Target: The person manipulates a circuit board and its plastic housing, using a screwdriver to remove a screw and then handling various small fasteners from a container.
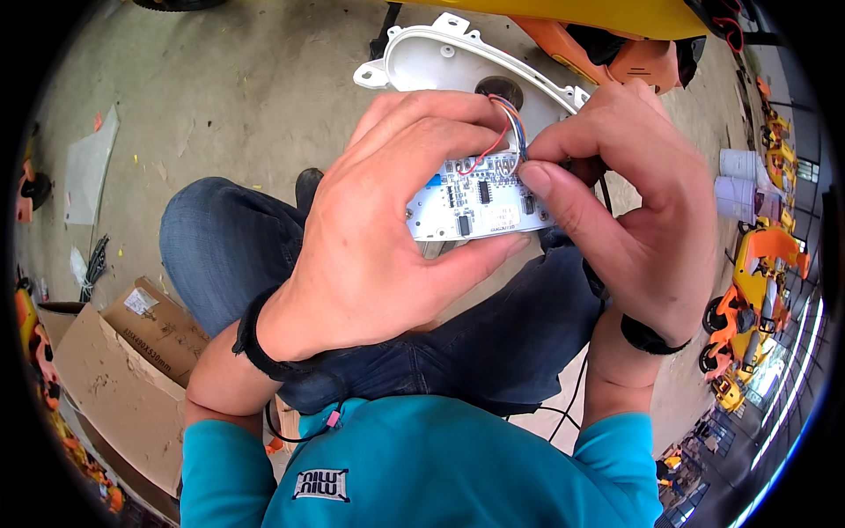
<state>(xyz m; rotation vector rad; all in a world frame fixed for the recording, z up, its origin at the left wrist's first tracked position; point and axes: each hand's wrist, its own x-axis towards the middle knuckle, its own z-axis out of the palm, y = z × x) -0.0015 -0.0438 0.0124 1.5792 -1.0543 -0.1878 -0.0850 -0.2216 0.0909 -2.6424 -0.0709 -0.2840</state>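
A white circuit board [488,211] with small black chips lies face up between my hands, above my lap. My left hand [378,202] grips it from the left, thumb along its near edge and fingers over its far edge. Thin coloured wires [513,123] arch up from the board's far right part. With thumb and forefinger, my right hand [629,185] pinches the wires close to where they meet the board. Just beyond both hands is a white curved plastic housing [440,57] with a dark round opening [500,91]. My right fingertips partly hide the wire ends.
An open cardboard box [132,343] stands on the floor at my left. Yellow and orange bodywork [607,53] is close beyond the housing. White buckets [738,185] and rows of yellow-orange machines [757,273] stand to the right. A translucent sheet [91,172] lies on the floor far left.
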